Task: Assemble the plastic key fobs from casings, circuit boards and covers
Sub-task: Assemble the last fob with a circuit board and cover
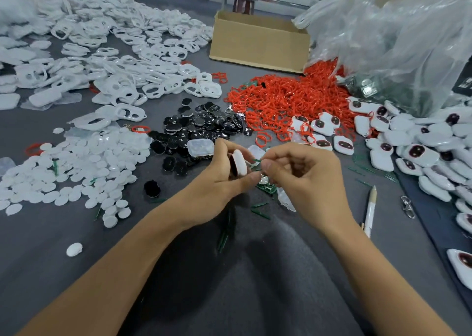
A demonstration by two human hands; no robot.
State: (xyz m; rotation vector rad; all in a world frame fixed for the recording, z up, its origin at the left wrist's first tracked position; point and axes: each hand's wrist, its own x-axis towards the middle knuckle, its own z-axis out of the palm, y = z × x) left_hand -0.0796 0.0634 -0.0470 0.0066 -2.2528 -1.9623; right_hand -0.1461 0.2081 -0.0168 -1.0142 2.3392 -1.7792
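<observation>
My left hand [222, 180] grips a white key fob casing [239, 163] on edge, its dark inner side facing left. My right hand [301, 180] pinches a small green strip [256, 160] right beside the casing. Under the hands a green circuit board [267, 186] with a silver disc lies on the grey cloth. White casings [107, 80] are heaped at the left, white oval covers [84, 162] at the near left, black pieces [199, 128] in the middle, red rings [281, 100] beyond them. Finished white fobs [421, 151] pile up at the right.
A cardboard box [258, 44] stands at the back. A big clear plastic bag [396, 37] slumps at the back right. A pen [370, 210] and a metal clip [408, 206] lie at the right. Green strips [260, 211] are scattered near my hands.
</observation>
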